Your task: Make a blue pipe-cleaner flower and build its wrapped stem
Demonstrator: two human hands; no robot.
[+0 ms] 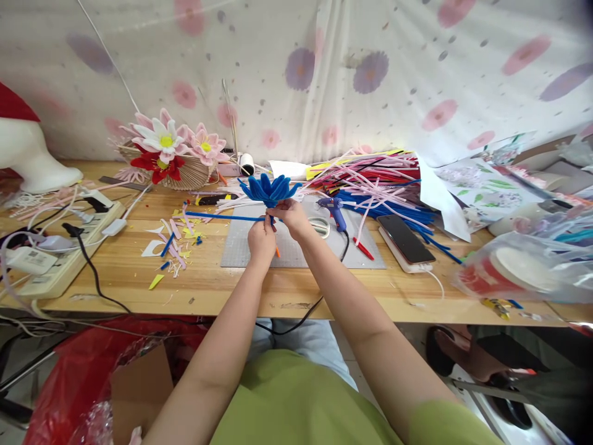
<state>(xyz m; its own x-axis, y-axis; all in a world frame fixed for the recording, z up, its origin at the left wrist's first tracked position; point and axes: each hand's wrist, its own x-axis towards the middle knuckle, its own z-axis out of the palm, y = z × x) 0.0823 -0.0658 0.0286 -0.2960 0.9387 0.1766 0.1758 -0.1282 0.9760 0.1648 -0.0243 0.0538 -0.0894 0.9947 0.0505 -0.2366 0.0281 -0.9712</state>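
Observation:
A blue pipe-cleaner flower (pixel 269 188) stands upright above the grey cutting mat (pixel 236 247), its petals spread outward. My left hand (pixel 262 238) is closed around its stem just below the petals. My right hand (pixel 293 217) pinches at the base of the bloom, fingers touching those of the left. A long blue pipe cleaner (pixel 222 216) sticks out sideways to the left from between my hands. Under my left hand a short orange tip shows. The exact grip on the stem is partly hidden by my fingers.
A blue glue gun (pixel 334 213), a red pen (pixel 363 248) and a phone (pixel 405 238) lie right. Behind are bundled pipe cleaners (pixel 370 173). Scraps (pixel 178 241), a power strip (pixel 69 253) and finished flowers (pixel 167 145) are left. A black cord crosses the table's front edge.

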